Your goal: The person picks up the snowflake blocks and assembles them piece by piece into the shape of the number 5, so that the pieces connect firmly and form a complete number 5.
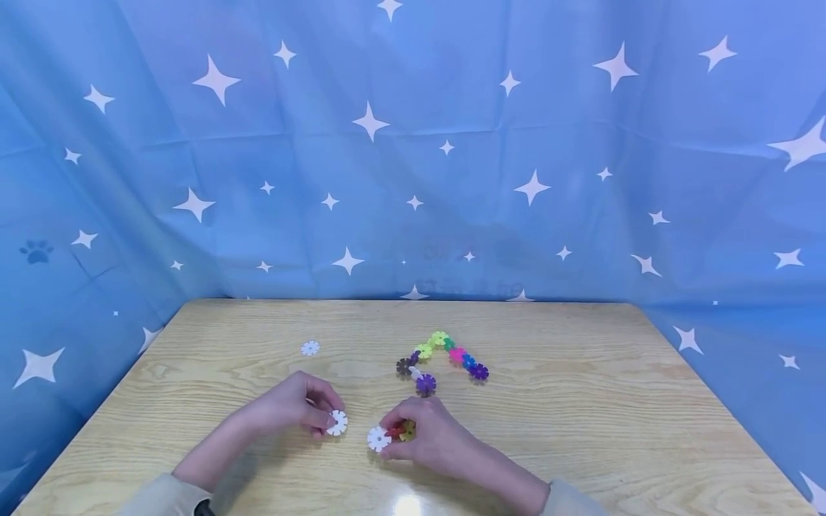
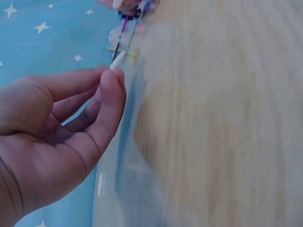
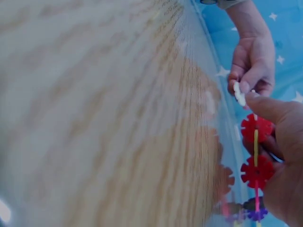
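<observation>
My left hand (image 1: 302, 403) pinches a white snowflake disc (image 1: 337, 423) between thumb and fingers, just above the table. To its right, my right hand (image 1: 431, 436) grips one end of a chain of linked snowflake discs. A white disc (image 1: 378, 438) sticks out at that end, with a red and a yellow disc (image 1: 408, 430) behind it. Red discs (image 3: 256, 171) along the chain show beside the right palm in the right wrist view. Beyond this hand the chain curves over the table through purple (image 1: 426, 384), yellow-green (image 1: 439, 339) and pink discs (image 1: 457, 355). A small gap separates the two white discs.
One loose white disc (image 1: 310, 347) lies on the wooden table (image 1: 581, 401) beyond the left hand. A blue star-patterned cloth (image 1: 452, 186) hangs behind the table and along its sides.
</observation>
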`<state>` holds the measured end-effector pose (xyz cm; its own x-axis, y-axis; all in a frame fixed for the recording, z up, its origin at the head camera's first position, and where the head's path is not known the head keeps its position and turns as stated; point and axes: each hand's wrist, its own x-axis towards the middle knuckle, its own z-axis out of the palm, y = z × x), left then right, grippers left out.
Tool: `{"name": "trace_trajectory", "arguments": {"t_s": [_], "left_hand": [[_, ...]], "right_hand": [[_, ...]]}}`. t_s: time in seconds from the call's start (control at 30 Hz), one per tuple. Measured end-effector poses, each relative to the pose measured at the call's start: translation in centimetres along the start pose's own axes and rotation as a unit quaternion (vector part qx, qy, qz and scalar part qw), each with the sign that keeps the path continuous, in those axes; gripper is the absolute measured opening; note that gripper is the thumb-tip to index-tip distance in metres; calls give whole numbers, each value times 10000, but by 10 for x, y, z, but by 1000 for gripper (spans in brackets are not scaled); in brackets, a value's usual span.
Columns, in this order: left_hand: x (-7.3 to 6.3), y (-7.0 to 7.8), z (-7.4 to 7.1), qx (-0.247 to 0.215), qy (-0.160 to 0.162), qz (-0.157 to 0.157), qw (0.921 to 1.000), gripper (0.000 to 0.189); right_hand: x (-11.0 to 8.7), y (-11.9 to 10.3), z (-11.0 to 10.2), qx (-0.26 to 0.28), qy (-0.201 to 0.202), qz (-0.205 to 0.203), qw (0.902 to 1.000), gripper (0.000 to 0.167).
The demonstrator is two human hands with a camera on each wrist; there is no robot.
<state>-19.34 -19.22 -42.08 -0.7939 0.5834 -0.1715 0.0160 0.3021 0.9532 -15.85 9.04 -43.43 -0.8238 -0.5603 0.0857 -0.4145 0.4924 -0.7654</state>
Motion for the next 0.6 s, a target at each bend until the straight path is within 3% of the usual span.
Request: {"name": "trace_trajectory", "arguments": {"t_s": [0.23, 0.6], "left_hand": [[2, 4, 10, -218, -101, -22, 9997, 21], [4, 4, 21, -192, 45, 296, 9994, 21]], "right_hand": [[0, 0, -1, -35, 8, 5, 10000, 26], [0, 1, -2, -100, 43, -38, 9999, 28]]}}
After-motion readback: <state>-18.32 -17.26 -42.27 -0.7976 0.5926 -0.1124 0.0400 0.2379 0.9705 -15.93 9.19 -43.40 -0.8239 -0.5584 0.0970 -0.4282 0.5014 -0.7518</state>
